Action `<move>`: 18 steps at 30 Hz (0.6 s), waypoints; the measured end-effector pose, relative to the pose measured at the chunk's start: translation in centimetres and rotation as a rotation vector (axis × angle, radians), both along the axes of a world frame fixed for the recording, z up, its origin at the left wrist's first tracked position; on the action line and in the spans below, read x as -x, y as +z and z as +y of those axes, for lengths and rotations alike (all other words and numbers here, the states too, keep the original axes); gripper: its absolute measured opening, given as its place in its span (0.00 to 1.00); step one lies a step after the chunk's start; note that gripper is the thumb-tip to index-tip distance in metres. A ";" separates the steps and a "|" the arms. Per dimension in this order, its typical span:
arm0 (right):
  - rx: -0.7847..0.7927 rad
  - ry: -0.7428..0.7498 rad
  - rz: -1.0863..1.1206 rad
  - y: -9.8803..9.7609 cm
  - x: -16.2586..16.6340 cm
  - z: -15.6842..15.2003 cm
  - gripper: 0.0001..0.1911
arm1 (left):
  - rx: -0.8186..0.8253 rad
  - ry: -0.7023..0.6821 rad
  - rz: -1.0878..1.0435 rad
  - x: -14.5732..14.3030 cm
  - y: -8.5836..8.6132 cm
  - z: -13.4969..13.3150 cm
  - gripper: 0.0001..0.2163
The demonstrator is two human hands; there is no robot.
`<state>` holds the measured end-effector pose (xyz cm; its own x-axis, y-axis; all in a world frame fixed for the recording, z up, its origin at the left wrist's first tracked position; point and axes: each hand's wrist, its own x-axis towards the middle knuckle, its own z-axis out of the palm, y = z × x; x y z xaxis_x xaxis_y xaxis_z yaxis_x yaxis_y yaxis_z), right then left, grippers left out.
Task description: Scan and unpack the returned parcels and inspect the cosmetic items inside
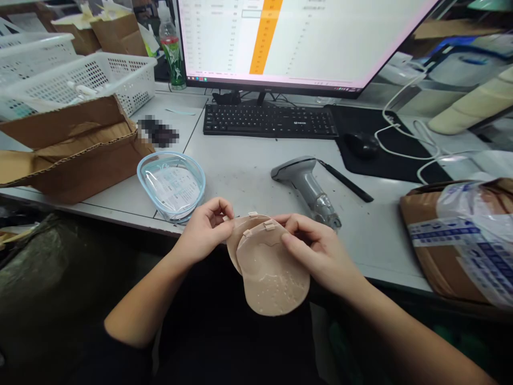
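Fingers point(225, 230) of the left hand point(204, 230) pinch the rear of two overlapping beige stick-on bra cups point(276, 278); those of the right hand point(323, 251) close on the front cup's upper edge. The cups hang before the counter point(240, 166), near a blue-rimmed clear case point(172, 154) and grey barcode scanner point(303, 179).

Left hand point(206, 230) and right hand point(324, 254) hold two overlapping beige pieces point(276, 275) before a bench point(238, 166) bearing keyboard point(268, 121), handheld scanner point(302, 181), monitor point(320, 45).

Monitor point(306, 40) cropped above; rear beige pad point(232, 249) part-hidden.
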<state>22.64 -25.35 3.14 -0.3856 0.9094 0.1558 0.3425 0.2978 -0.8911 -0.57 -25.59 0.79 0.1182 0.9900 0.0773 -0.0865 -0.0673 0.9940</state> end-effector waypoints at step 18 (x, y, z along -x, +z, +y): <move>0.068 -0.062 0.014 -2.4 0.1 1.6 0.11 | 0.176 -0.036 -0.004 -1.1 -0.4 1.2 0.04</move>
<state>22.52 -23.76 0.76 -0.3261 0.9403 0.0974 0.3462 0.2147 -0.9133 0.58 -24.38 0.36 0.1534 0.9835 -0.0960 -0.0900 0.1106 0.9898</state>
